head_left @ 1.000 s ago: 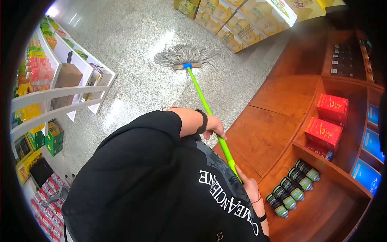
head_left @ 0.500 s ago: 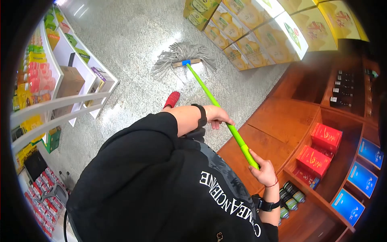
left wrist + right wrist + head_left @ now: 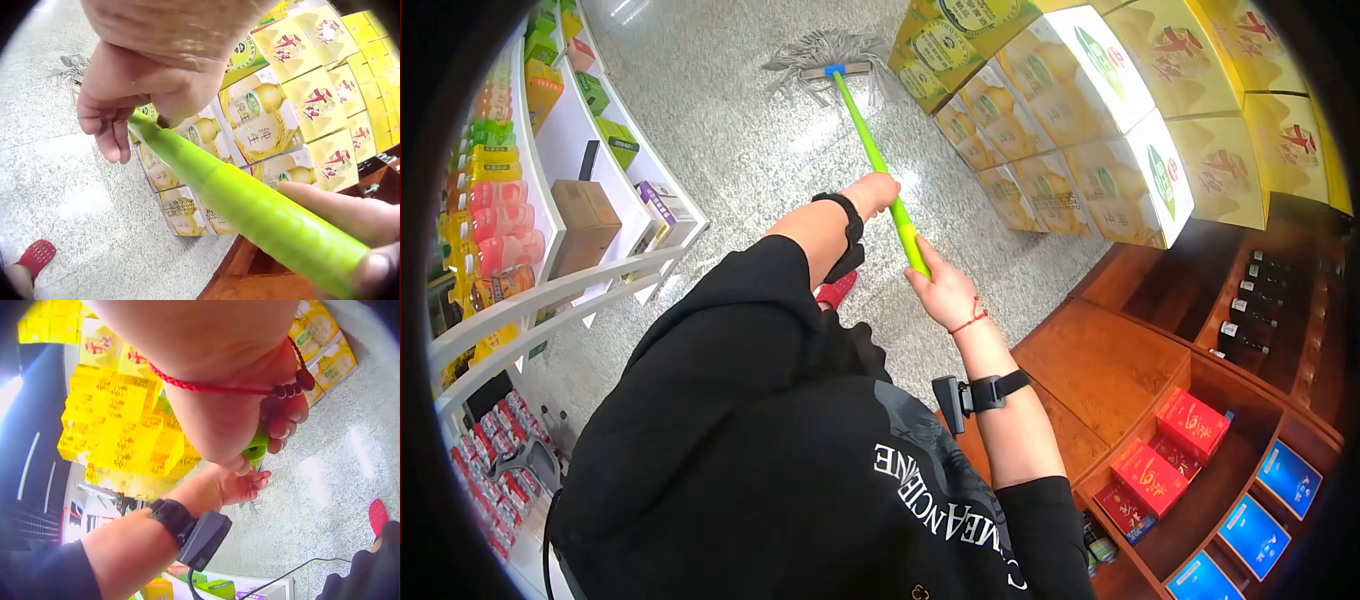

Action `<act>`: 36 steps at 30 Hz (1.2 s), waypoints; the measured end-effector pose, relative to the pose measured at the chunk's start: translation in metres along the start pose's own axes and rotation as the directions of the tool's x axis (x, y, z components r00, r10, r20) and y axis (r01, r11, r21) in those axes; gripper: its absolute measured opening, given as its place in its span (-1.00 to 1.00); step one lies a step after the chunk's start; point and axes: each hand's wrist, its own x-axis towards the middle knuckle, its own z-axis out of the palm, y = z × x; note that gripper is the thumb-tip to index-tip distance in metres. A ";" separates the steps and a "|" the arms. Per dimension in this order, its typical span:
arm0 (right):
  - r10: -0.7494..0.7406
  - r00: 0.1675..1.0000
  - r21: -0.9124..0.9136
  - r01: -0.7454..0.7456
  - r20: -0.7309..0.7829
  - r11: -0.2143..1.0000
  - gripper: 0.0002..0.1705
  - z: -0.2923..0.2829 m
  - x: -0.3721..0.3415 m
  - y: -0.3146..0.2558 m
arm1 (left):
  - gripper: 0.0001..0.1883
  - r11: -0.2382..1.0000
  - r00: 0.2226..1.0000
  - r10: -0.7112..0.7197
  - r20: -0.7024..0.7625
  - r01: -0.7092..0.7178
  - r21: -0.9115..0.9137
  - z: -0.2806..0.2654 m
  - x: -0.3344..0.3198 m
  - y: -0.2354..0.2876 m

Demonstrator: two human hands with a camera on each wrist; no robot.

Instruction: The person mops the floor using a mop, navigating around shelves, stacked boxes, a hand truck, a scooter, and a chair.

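Note:
A mop with grey strands (image 3: 825,48) and a blue clamp (image 3: 834,71) lies spread on the floor at the top of the head view. Its bright green handle (image 3: 862,125) slants down to both hands. My left hand (image 3: 872,193) is on the thinner part of the pole; in the left wrist view the left hand (image 3: 147,81) has its thumb and fingers loosely round it. Nearer the body, my right hand (image 3: 943,289) grips the thick upper end, with one finger lying along it. From the right wrist, the right hand's (image 3: 228,419) fingers curl round the handle (image 3: 257,447).
Stacked yellow drink cartons (image 3: 1055,135) stand to the right of the mop. White shelves (image 3: 565,130) with bottles and boxes line the left. A brown wooden cabinet (image 3: 1100,370) holding red boxes is at lower right. A red shoe (image 3: 836,290) shows beneath the left arm.
The mop head has shifted upward in the head view. Both hands have moved up and left with the handle. The cartons and cabinet sit lower in view, and more cartons show.

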 end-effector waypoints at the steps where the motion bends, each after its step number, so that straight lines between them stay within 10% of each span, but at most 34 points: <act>1: -0.004 1.000 0.003 0.004 0.000 1.000 -0.37 -0.002 0.002 -0.003 | -0.64 0.998 1.000 0.026 -0.007 -0.026 -0.056 -0.005 0.003 -0.003; 10: -0.040 0.996 0.027 0.038 0.086 0.999 -0.38 0.001 -0.093 0.033 | -0.57 0.999 0.970 0.026 0.241 -0.015 -0.045 0.046 -0.055 -0.013; 20: -0.033 0.965 -0.153 0.075 0.261 0.985 -0.39 -0.077 -0.277 0.089 | -0.33 0.999 0.614 -0.037 0.789 0.043 0.013 0.161 -0.179 0.011; 29: -0.072 0.943 -0.250 0.159 0.325 0.955 -0.38 -0.098 -0.200 0.058 | -0.23 0.984 0.766 0.091 0.637 0.030 -0.176 0.110 -0.171 0.009; 31: -0.074 0.936 -0.252 0.168 0.345 0.953 -0.39 -0.089 -0.156 0.045 | -0.33 0.882 0.916 0.195 0.351 -0.007 -0.471 0.097 -0.139 -0.013; 36: -0.214 0.927 -0.224 0.289 0.308 0.931 -0.39 -0.051 -0.023 -0.028 | -0.53 0.784 0.999 0.014 0.033 0.010 -0.621 -0.017 -0.082 -0.053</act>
